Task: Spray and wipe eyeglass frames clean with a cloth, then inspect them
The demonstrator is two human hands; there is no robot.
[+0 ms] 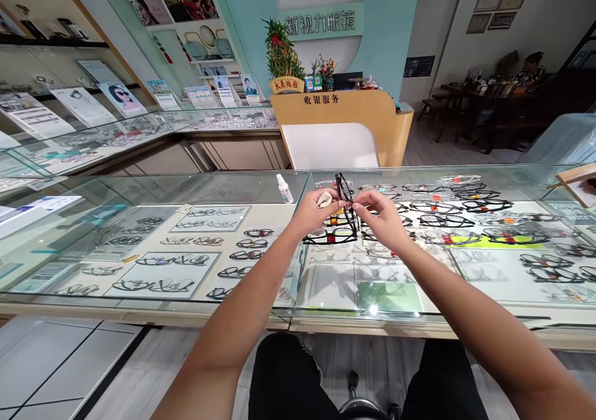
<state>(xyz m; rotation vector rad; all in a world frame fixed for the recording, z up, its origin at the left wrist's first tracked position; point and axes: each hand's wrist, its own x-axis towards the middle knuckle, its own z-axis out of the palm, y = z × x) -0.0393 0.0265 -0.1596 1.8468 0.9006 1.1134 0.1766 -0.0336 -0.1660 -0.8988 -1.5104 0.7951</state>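
Black-framed glasses (345,195) are held up off the desk (288,313), above its middle part and well in from the near edge, with the lens front turned nearly upright. The step in hand looks like close two-handed handling of this one pair. The left hand (311,214) is narrow, thumb and fingers closed in on the frame's side, with a small pale cloth (325,200) tucked into the same grip. The right hand (382,219) is narrow too, its thumb and fingertip pinching the frame from the other side; whether they press on the rim or a temple arm, I cannot tell. As a judgement, any turn or wipe from this hold calls for one steady pinch while the other shifts, keeping the thin arms clear of the other glasses (446,220) set out towards the desk's right end. A white bottle (284,190) stands near the far edge, beyond the left hand.
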